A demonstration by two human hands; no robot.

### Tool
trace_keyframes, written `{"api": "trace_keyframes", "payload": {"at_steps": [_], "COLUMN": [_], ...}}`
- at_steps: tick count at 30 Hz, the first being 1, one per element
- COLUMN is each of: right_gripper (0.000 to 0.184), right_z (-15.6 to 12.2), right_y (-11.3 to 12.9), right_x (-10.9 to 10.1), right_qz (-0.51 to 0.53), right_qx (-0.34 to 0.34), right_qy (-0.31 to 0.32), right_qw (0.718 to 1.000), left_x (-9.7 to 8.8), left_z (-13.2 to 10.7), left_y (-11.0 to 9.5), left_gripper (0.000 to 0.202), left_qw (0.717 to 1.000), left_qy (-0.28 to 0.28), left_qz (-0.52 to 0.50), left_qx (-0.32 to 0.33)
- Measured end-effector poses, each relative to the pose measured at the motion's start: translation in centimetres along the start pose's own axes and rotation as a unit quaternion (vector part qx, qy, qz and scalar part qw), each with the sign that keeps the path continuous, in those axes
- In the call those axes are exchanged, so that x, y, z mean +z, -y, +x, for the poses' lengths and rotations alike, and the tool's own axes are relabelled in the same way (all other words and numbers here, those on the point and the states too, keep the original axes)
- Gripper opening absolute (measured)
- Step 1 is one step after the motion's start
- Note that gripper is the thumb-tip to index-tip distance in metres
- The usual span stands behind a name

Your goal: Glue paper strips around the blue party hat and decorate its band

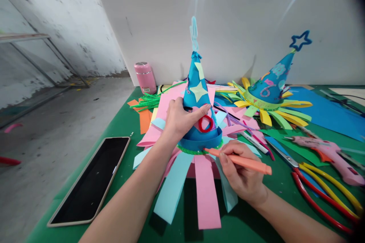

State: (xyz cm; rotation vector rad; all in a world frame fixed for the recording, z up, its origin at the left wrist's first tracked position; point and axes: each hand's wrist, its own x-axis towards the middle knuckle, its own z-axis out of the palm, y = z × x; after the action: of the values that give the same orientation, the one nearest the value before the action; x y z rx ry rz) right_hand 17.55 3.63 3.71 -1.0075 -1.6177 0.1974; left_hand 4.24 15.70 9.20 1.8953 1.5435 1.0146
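A blue paper party hat [195,83] stands upright in front of me, with pale stars, a red pipe-cleaner loop and a light blue pipe-cleaner topper. Pink and light blue paper strips [207,193] fan out from its base, above a green pipe-cleaner trim. My left hand [179,117] is closed around the cone's left side, thumb across its front. Between the fingers and thumb of my right hand [242,171] is an orange marker [245,162], its tip at the blue band [203,142] near the base.
A second decorated hat [270,83] stands at the back right. Scissors [296,165] and a pink glue gun [327,153] lie at right. At left are a phone [91,182], green pipe cleaners [149,101] and a pink bottle [145,78]. A white board [228,26] rises behind the green table.
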Motion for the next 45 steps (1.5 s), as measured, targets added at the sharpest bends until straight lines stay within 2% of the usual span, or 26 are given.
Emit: {"api": "trace_keyframes", "payload": {"at_steps": [9,14,19,26,31,36,41,43,45], "right_gripper": [0.009,0.01,0.009,0.009,0.008,0.008,0.008,0.008,0.009], "right_z": [-0.28,-0.15,0.04,0.05,0.06,0.1,-0.04,-0.09,-0.05], "right_y": [-0.05,-0.09,-0.01,-0.12,-0.01,-0.02,-0.03,-0.12,-0.33], "right_x": [-0.08,-0.08,0.09,-0.07,-0.03,-0.15,-0.03,-0.01,-0.1], "right_qz": [0.0,-0.001,0.0,-0.007,-0.008,-0.008,0.012,0.034,0.052], "right_qx": [-0.001,0.003,0.004,-0.001,-0.001,0.006,0.012,0.026,0.046], "right_qy": [0.025,0.01,0.025,0.003,0.026,0.008,0.022,-0.005,-0.06], "right_qw": [1.0,1.0,1.0,1.0,1.0,1.0,1.0,0.999,0.996], "left_x": [0.06,0.05,-0.02,0.06,0.08,0.05,-0.01,-0.04,-0.04], "left_z": [0.12,0.0,-0.14,0.01,-0.02,-0.02,-0.08,-0.09,-0.09], "left_y": [-0.01,0.05,-0.03,0.04,0.09,0.01,-0.06,-0.03,0.04], "left_gripper": [0.057,0.056,0.055,0.054,0.056,0.056,0.055,0.056,0.056], "left_qw": [1.0,1.0,1.0,1.0,1.0,1.0,1.0,1.0,1.0], "left_qy": [0.0,-0.001,-0.002,-0.015,-0.011,-0.005,-0.004,-0.003,0.001], "left_qz": [0.005,0.002,0.007,0.016,0.019,0.01,0.011,0.011,0.006], "left_qx": [-0.006,-0.001,-0.005,-0.004,0.002,0.009,0.0,-0.002,-0.002]}}
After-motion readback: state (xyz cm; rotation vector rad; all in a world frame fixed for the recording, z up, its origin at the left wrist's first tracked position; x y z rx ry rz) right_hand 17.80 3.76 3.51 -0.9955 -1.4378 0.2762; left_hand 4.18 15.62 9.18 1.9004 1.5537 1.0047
